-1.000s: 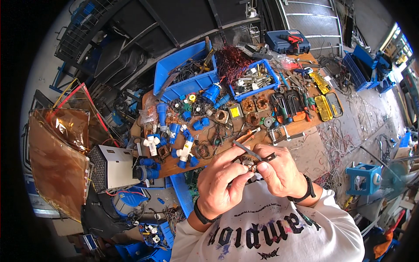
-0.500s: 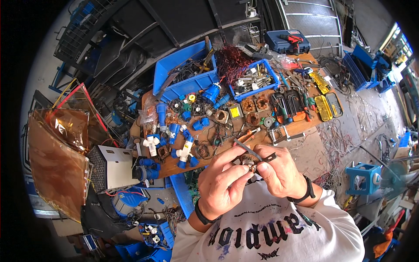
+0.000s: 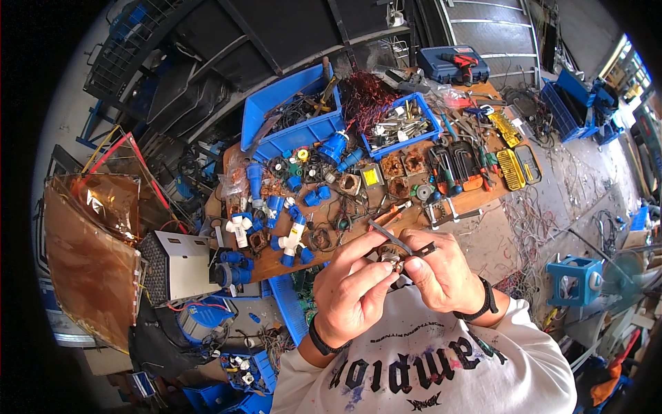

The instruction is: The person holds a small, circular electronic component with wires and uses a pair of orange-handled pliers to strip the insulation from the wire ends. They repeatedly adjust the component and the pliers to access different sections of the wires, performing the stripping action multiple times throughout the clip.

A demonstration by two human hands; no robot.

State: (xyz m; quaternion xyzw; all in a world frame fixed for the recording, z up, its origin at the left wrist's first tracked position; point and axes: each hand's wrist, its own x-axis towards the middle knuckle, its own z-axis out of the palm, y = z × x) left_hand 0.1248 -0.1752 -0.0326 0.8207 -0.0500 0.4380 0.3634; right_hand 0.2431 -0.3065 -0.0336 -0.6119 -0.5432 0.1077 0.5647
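Close in front of my white T-shirt, my left hand (image 3: 348, 297) and my right hand (image 3: 438, 279) are closed together around a small rusty round metal part (image 3: 391, 255) with a shiny middle. A flat dark metal strip (image 3: 386, 234) slants across the top of it toward my right thumb, and another short dark piece sticks out by my right fingers. My left thumb and index finger press at the part's near side; my right thumb lies along it. Just beyond my hands, red-handled pliers (image 3: 390, 212) lie on the wooden table (image 3: 493, 200). My fingers hide much of what I hold.
The table carries blue plugs (image 3: 296, 238), a blue bin (image 3: 293, 141) of tangled parts, a smaller tray (image 3: 403, 127) of metal pieces, hand tools and a drill (image 3: 463, 69) on its case. A brown sheet panel (image 3: 89, 269) and white box (image 3: 183, 269) stand left; cables litter the floor right.
Both hands stay in nearly the same place and grip. Only my left fingers appear to have shifted very slightly on the held part.
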